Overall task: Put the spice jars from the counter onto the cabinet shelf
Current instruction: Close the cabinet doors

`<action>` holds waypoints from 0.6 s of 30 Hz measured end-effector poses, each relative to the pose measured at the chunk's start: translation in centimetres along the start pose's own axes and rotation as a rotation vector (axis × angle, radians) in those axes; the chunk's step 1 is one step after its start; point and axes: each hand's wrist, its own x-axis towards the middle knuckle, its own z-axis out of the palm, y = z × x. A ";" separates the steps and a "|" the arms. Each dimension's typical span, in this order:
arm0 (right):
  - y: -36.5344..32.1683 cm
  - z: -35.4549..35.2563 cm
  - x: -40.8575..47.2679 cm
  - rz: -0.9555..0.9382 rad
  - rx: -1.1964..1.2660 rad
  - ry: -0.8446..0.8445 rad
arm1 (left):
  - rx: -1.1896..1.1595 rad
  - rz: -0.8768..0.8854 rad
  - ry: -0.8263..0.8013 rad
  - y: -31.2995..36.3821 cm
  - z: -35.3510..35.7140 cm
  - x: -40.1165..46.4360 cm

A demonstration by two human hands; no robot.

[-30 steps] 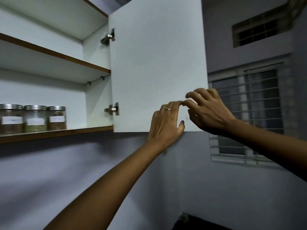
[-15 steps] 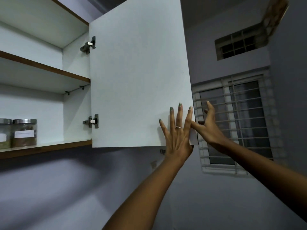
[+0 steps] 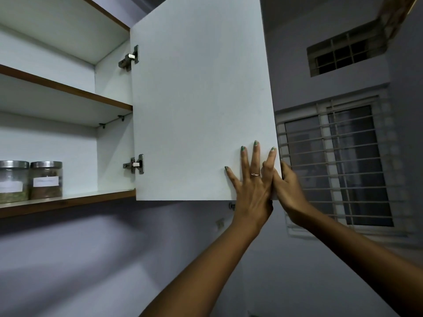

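Two glass spice jars with steel lids and white labels stand side by side on the lower cabinet shelf (image 3: 96,197) at the far left: one jar (image 3: 46,179) fully seen, the other jar (image 3: 12,180) cut by the frame edge. The white cabinet door (image 3: 201,99) hangs open. My left hand (image 3: 253,181) lies flat on the door's inner face near its lower free corner, fingers spread, a ring on one finger. My right hand (image 3: 287,188) wraps the door's free edge from behind; its fingertips are hidden by the door.
An empty upper shelf (image 3: 68,90) sits above the jars. Two metal hinges (image 3: 135,164) join the door to the cabinet side. A barred window (image 3: 338,165) and a small vent (image 3: 341,56) are on the wall to the right. Grey wall runs below the cabinet.
My left hand went from curled fingers to lying flat on the door. My right hand moved behind the door's edge and closed on it. The view shifted, so fewer jars show.
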 end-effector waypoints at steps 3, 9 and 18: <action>-1.3 0.9 -1.4 -0.052 -0.010 0.058 | -0.044 0.032 0.031 -0.4 -1.5 -0.9; -4.4 3.2 -4.6 -0.150 -0.049 0.100 | -0.133 0.086 0.081 -1.8 -5.6 -3.1; -10.3 7.7 -10.5 -0.254 -0.105 0.096 | -0.454 0.135 0.182 -5.0 -11.2 -7.0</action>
